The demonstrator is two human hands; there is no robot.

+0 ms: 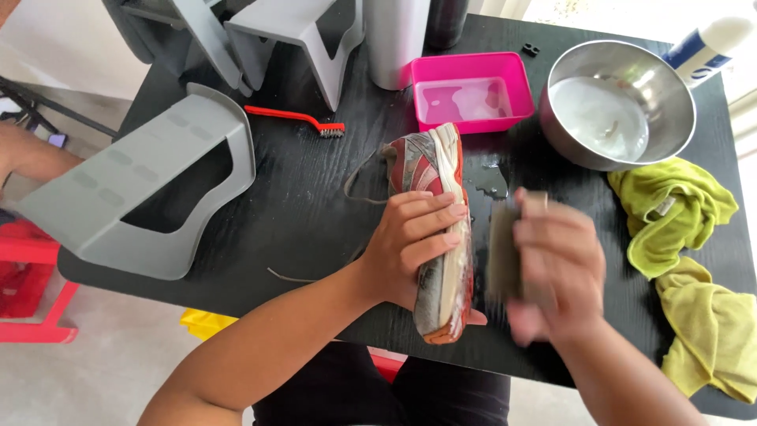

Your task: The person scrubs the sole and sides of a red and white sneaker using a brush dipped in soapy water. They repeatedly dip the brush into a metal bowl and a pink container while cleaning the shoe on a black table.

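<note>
view: looking down from the person's head at a black table [300,197], two bare arms reaching in from the near edge.
left hand: the left hand [414,241] is curled over a sneaker [438,229], fingers pressed together across its upper, holding it on its side near the middle of the near edge.
sneaker: red, grey and white, sole edge turned toward the right hand, toe toward the near edge; loose laces [359,185] trail off to the left.
right hand: the right hand [552,268] is closed around a flat scrubbing brush [505,252], just beside the sole; hand and brush are blurred, so contact cannot be told.
progress: the sole edge looks wet and partly pale, with grime showing toward the toe, so the scrubbing seems under way, not finished; a puddle [489,177] lies beside the shoe.
far edge: a pink tub [505,79] of cloudy water, a steel bowl [670,95] of soapy water, a red-handled brush [296,120], a white and blue bottle [710,43].
right edge: two yellow-green cloths [678,213], crumpled.
left edge: a grey plastic shoe stand [126,189], more of them behind.
room: pale floor, a red frame [31,284] at left, daylight at the far right corner.
</note>
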